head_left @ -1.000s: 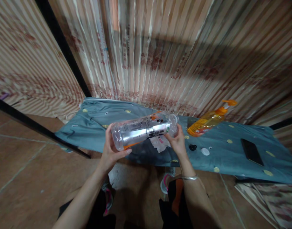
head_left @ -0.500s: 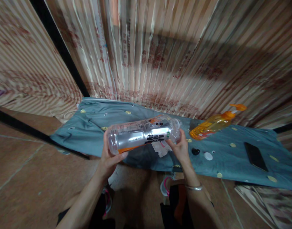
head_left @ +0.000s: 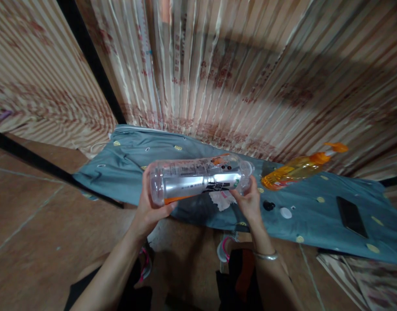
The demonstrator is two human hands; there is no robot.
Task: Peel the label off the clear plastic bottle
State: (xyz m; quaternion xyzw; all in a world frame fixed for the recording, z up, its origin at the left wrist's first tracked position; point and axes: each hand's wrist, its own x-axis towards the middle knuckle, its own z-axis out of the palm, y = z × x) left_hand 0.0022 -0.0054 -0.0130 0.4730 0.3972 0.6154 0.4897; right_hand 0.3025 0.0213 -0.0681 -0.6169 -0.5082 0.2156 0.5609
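Note:
A large clear plastic bottle (head_left: 198,181) with a silver and orange label lies sideways in the air between my hands. It looks empty, and its neck points right. My left hand (head_left: 153,211) is closed around the base end, thumb along the lower side. Near the neck, my right hand (head_left: 248,198) grips the shoulder, with a silver bangle on that wrist. Below the bottle, a crumpled white piece of paper (head_left: 222,200) rests on the blue-green cloth (head_left: 198,220). A small black object (head_left: 268,205) and a white round cap (head_left: 286,213) lie right of my right hand.
An orange pump bottle (head_left: 296,171) with amber liquid stands at the back right of the cloth. Farther right lies a black phone (head_left: 351,216). A striped curtain (head_left: 218,86) hangs behind, and black metal bars (head_left: 91,60) frame the left side.
The view has shifted slightly, so the cloth and the things on it appear a little displaced. Both hands still hold the bottle, now nearly level.

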